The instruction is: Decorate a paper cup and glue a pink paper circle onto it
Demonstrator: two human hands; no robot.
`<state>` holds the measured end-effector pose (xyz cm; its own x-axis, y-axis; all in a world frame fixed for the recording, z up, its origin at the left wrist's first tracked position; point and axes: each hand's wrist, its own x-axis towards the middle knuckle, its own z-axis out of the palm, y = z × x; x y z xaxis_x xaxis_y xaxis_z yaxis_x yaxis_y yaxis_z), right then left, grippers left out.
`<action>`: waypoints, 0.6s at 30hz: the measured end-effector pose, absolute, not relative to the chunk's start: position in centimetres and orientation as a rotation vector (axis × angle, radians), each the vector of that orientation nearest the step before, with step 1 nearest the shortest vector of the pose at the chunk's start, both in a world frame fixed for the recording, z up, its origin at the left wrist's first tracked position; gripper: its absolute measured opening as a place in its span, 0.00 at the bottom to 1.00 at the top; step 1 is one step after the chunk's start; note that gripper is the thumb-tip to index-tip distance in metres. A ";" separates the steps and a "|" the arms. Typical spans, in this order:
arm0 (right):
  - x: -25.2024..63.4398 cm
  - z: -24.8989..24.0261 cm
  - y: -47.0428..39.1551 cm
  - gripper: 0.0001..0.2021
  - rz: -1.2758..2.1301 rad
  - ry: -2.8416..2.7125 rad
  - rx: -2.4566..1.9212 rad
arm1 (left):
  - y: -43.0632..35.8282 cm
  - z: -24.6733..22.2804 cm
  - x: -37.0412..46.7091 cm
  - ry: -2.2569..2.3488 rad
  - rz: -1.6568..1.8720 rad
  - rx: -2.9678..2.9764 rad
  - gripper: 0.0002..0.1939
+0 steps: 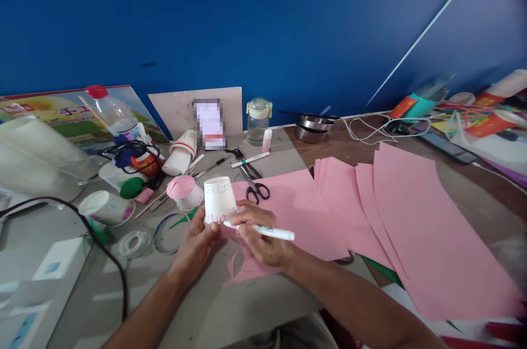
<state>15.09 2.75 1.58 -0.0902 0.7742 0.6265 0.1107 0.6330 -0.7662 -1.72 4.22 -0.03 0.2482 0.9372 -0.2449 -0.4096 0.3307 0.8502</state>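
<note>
My left hand (200,236) grips a white paper cup (219,198) near its wide rim; the cup is upside down and slightly tilted. Green marks run near its narrow end and pink-purple marks along the rim. In my right hand (261,234) is a white marker pen (274,232), its tip at the pink marks on the cup. Just left of the cup stands another cup with a pink paper top (183,191). Black-handled scissors (257,192) lie behind my right hand on a pink paper sheet (288,201). Pink paper scraps (235,270) lie below my hands.
Pink sheets (424,217) spread to the right. Along the blue wall stand a phone (211,124), a water bottle (258,125), a glue stick (267,141) and metal bowls (312,132). A tape roll (134,243), a marked cup (107,207) and a black cable (111,261) are at left.
</note>
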 end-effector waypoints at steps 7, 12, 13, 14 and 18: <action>15.1 1.2 2.7 0.09 0.683 -1.559 -0.794 | 4.2 -0.2 -1.8 0.885 1.064 0.740 0.27; 15.0 1.4 2.7 0.07 0.671 -1.581 -0.795 | 4.2 -0.2 -1.8 0.879 1.049 0.734 0.27; 15.1 1.4 2.7 0.07 0.666 -1.588 -0.786 | 4.1 -0.2 -1.8 0.872 1.044 0.733 0.27; 15.1 1.4 2.6 0.07 0.665 -1.593 -0.777 | 4.1 -0.2 -1.8 0.868 1.042 0.733 0.27; 15.0 1.5 2.7 0.08 0.675 -1.569 -0.807 | 4.2 0.0 -1.7 0.880 1.051 0.735 0.26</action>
<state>15.04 2.73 1.52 -0.0737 0.8055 0.5881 0.1266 0.5924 -0.7956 -1.74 4.18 0.00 0.2354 0.9389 -0.2511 -0.4126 0.3305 0.8489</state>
